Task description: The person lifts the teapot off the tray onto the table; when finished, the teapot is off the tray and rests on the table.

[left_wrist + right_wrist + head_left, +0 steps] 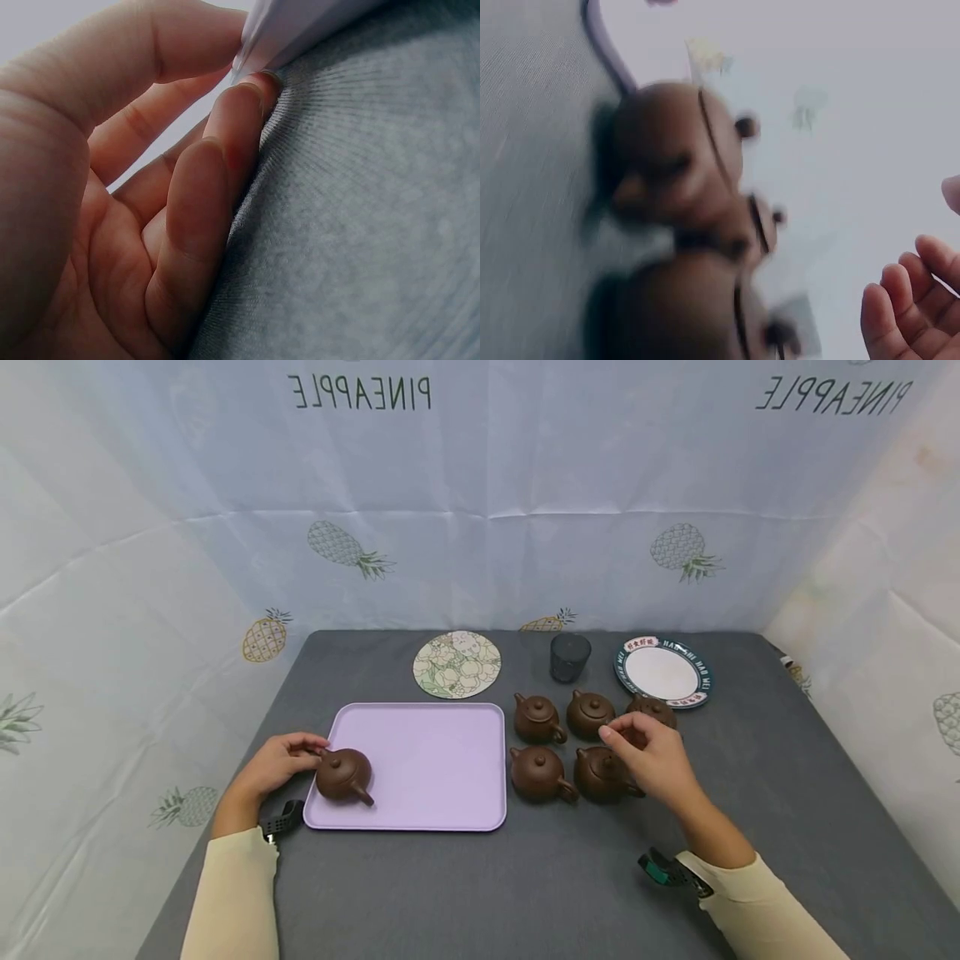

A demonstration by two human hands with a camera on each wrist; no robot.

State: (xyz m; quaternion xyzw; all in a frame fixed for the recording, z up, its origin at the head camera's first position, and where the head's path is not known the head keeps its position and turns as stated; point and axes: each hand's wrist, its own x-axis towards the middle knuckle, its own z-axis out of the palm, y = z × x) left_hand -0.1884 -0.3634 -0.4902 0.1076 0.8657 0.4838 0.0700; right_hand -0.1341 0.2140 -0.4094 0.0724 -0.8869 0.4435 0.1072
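Note:
My left hand (281, 766) is at the left edge of a lilac tray (438, 768), beside a brown teapot (342, 772) standing on the tray's left part. In the left wrist view, the thumb and fingertips (240, 105) pinch the tray's rim (259, 45). My right hand (660, 760) hovers over a cluster of similar teapots to the right of the tray, nearest the front right teapot (600, 774), which it partly covers. Its fingers are loosely bent with nothing between them; the right wrist view shows them apart from the teapots (675, 142).
Other teapots of the cluster include one at its front left (537, 772) and one at the back left (536, 718). Behind stand a dark cup (570, 658), a round floral mat (457, 665) and a white plate with a dark patterned rim (663, 672). A pineapple-print curtain (487, 468) encloses the grey table.

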